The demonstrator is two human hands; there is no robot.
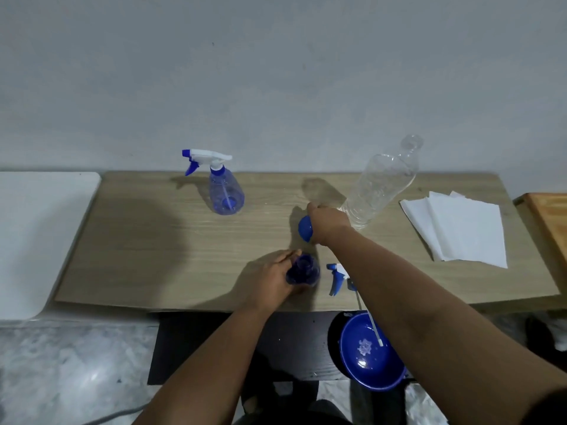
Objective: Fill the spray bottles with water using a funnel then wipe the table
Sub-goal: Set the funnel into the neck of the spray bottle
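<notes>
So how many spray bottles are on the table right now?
2. One spray bottle stands capped at the back left of the table. The other bottle is open at the front edge, held by the left hand, its trigger head lying beside it.

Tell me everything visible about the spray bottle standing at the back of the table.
The spray bottle stands upright near the far edge of the wooden table, close to the wall. Its body is clear, blue-tinted plastic, wide at the base and narrowing to the neck. A white trigger head with blue trigger, nozzle tip and collar is fitted on top, nozzle pointing left. A thin dip tube runs down inside. Neither hand touches it; only the table does. Whether it holds water is unclear.
</notes>
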